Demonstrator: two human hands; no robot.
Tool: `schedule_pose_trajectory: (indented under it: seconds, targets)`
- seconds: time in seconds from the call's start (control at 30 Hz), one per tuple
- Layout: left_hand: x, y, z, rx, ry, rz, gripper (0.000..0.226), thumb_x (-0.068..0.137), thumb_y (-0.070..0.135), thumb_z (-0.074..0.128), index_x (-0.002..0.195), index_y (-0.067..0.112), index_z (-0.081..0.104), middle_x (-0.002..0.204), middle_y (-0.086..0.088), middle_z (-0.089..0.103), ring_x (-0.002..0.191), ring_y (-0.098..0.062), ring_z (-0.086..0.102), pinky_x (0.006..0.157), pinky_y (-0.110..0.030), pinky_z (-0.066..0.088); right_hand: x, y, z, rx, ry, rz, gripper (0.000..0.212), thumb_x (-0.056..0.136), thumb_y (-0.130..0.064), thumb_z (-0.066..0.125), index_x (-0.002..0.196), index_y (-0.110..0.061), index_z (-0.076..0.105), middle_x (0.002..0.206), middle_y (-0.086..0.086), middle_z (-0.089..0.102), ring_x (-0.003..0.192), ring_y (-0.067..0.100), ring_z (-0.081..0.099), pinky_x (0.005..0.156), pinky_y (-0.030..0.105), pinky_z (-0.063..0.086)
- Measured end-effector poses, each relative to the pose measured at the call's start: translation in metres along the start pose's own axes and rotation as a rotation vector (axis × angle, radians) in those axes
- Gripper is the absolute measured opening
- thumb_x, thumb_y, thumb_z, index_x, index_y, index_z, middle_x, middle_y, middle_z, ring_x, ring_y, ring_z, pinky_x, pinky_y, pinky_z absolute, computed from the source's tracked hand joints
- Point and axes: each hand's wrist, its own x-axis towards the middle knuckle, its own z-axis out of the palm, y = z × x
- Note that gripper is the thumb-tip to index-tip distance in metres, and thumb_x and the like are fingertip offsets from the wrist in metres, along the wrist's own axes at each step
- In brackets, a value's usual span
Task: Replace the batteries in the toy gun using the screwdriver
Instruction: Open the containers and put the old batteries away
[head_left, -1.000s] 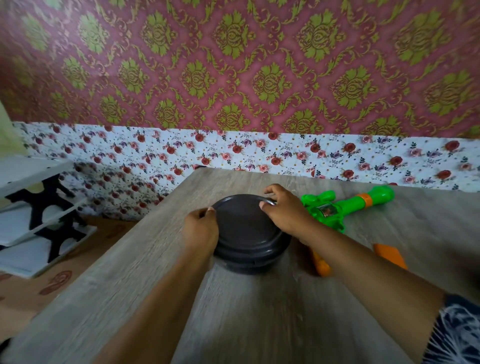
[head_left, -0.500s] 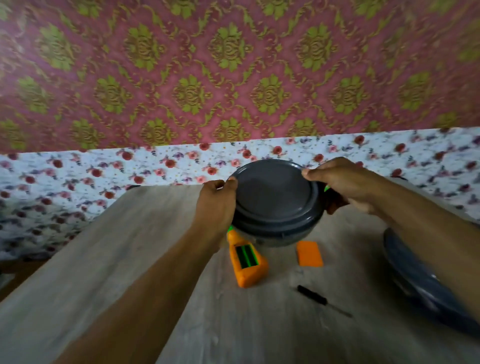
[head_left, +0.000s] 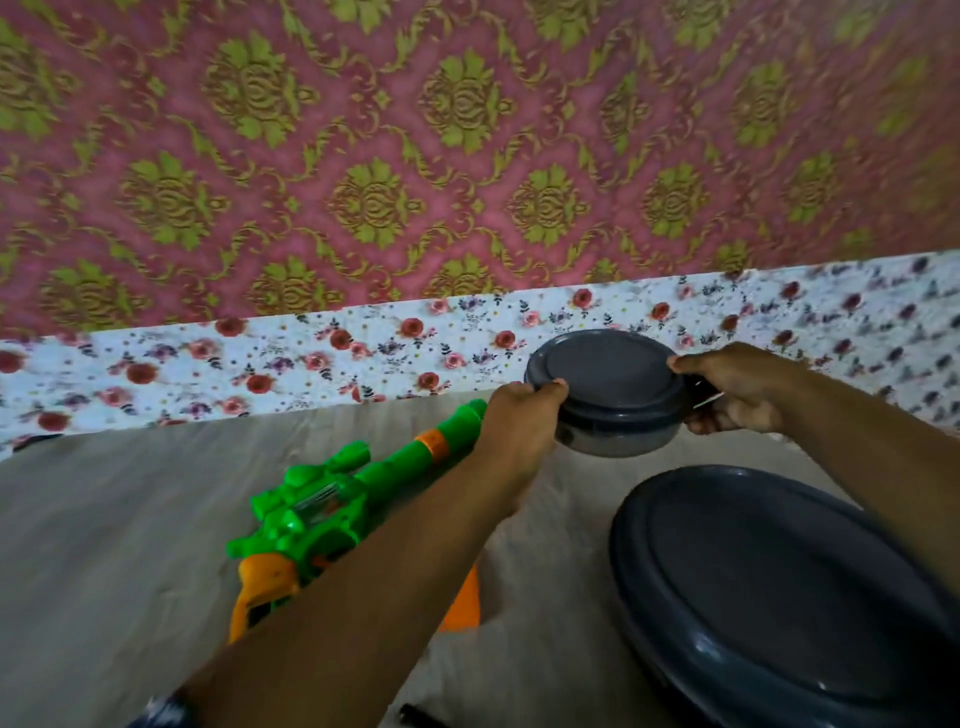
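1. A small grey tub (head_left: 605, 395) with its lid on is held up in the air above the far part of the table (head_left: 104, 545), in front of the flowered strip of wall; what is in it cannot be seen.
2. A larger grey lid (head_left: 769, 592) lies on the table at the near right, below the tub and apart from it. Its top face shows, and whether anything lies under it cannot be told.
3. The left hand (head_left: 519, 426) grips the tub's left side, thumb curled over the lid's rim and fingers wrapped below.
4. The right hand (head_left: 737, 389) grips the tub's right side, thumb on the rim and fingers curled underneath; a thin pale sliver shows between its fingers, too small to name.
5. The toy gun (head_left: 332, 509), green with an orange grip, lies on the table left of the middle, barrel pointing away toward the wall. The left forearm crosses over its grip end and hides part of it.
6. An orange piece (head_left: 465, 603) lies on the table just right of that forearm, partly hidden by it.
7. A small dark object (head_left: 415, 719) shows at the bottom edge, cut off by the frame.
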Motion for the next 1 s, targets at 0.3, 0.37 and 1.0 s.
schedule_pose_trajectory:
  seconds: [0.3,0.37,1.0]
  targets:
    - [0.044,-0.029,0.026,-0.142,-0.043,-0.13,0.026,0.089,0.027,0.057,0.11,0.012,0.062,0.116,-0.006,0.065,0.1,-0.02,0.061,0.078,-0.031,0.05,0.04,0.027,-0.025,0.019,-0.08,0.155,0.018,0.094,-0.02,0.049,0.085,-0.004,0.051,0.079,0.013,0.055,0.068,0.023,0.054,0.039,0.028,0.053]
    - [0.045,-0.031,0.03,-0.214,-0.082,-0.148,0.029,0.094,0.022,0.051,0.119,0.01,0.057,0.119,-0.007,0.062,0.111,-0.021,0.057,0.093,-0.032,0.045,0.043,0.031,-0.029,0.035,-0.103,0.167,0.016,0.094,-0.019,0.049,0.088,-0.004,0.052,0.081,0.014,0.056,0.071,0.024,0.056,0.041,0.03,0.055]
    - [-0.058,-0.053,0.015,-0.014,-0.106,0.067,0.016,0.093,0.03,0.05,0.08,0.029,0.059,0.078,0.026,0.063,0.088,0.005,0.054,0.089,-0.022,0.04,-0.095,0.051,-0.014,-0.903,0.011,-0.288,0.061,0.087,-0.06,0.036,0.136,-0.024,0.038,0.145,0.004,0.039,0.127,0.023,0.04,0.099,0.034,0.034]
